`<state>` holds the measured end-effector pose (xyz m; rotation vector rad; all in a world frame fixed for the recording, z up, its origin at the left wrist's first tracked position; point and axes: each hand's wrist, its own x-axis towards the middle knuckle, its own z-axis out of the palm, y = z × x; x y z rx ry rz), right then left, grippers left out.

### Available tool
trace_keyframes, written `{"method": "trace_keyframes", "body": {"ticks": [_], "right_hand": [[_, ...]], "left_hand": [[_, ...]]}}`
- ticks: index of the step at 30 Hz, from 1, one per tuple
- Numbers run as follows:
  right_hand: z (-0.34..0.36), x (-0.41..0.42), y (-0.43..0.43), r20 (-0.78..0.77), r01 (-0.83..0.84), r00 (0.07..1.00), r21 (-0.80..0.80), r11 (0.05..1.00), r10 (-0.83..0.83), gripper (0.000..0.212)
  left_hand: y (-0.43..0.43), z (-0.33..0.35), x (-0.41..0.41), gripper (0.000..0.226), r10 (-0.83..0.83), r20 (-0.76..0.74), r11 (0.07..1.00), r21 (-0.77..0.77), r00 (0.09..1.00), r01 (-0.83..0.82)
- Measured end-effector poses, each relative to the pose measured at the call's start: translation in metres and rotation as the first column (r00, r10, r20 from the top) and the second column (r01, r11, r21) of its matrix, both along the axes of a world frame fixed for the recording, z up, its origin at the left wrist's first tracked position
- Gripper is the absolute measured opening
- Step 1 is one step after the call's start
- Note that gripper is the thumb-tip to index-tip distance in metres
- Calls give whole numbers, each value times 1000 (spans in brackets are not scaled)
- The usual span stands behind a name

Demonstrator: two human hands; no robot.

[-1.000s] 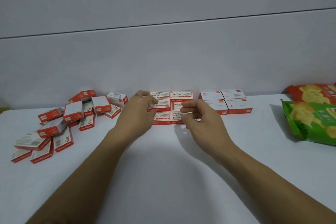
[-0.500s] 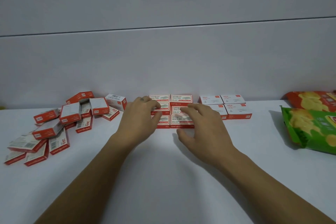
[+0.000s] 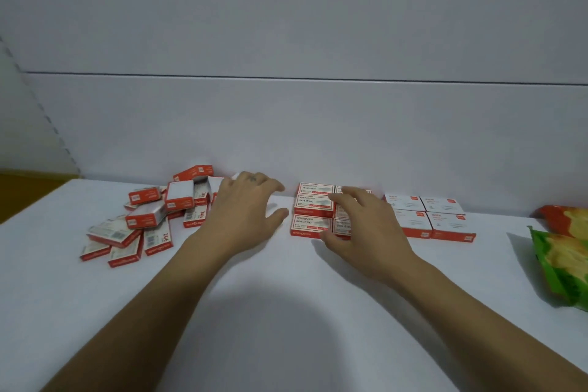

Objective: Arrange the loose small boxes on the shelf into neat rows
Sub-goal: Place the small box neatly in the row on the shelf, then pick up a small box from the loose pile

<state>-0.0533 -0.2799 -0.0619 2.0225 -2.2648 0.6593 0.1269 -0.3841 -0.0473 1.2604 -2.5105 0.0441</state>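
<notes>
The heap of loose small red-and-white cardboard boxes (image 3: 146,219) lies just left of the left hand (image 3: 245,210), whose grip is spread and empty; the right hand (image 3: 366,226) rests loose-fingered on the tidy rows (image 3: 313,205).

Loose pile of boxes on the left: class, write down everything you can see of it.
The loose pile is a jumble of small red-and-white cardboard-looking boxes, lying flat, tilted or overlapping at mixed angles on the white shelf by the back wall. The open left hand covers its right edge; contact is unclear.
</notes>
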Motion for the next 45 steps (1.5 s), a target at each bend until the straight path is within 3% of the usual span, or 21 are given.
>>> {"method": "trace_keyframes", "body": {"ticks": [5, 10, 17, 20, 23, 29, 35, 45], "right_hand": [[28, 24, -31, 4, -98, 995, -22, 995, 98, 65], [31, 69, -53, 33, -204, 978, -89, 975, 208, 61], [28, 121, -73, 102, -338, 934, -50, 940, 342, 59], [23, 133, -73, 106, -380, 919, -18, 925, 379, 61], [16, 138, -70, 64, -413, 910, 77, 907, 409, 64], [13, 142, -69, 91, -435, 900, 113, 893, 426, 64], [8, 146, -67, 86, -440, 898, 160, 883, 432, 67], [11, 143, -68, 130, -440, 896, 144, 887, 423, 66]], "left_hand": [[0, 0, 39, 34, 89, -42, 995, -42, 995, -90], [1, -3, 83, 40, 269, -35, 961, -60, 963, -270], [13, -14, 134, 39, 521, -135, 836, -120, 843, -536], [12, -21, 155, 48, 621, -159, 773, -43, 768, -633], [9, -30, 170, 49, 651, -201, 756, 88, 732, -649], [1, -39, 175, 47, 714, -185, 700, 181, 675, -691], [-18, -29, 180, 37, 710, -118, 692, 294, 694, -659], [3, -14, 191, 56, 737, -242, 670, 143, 631, -728]]}}
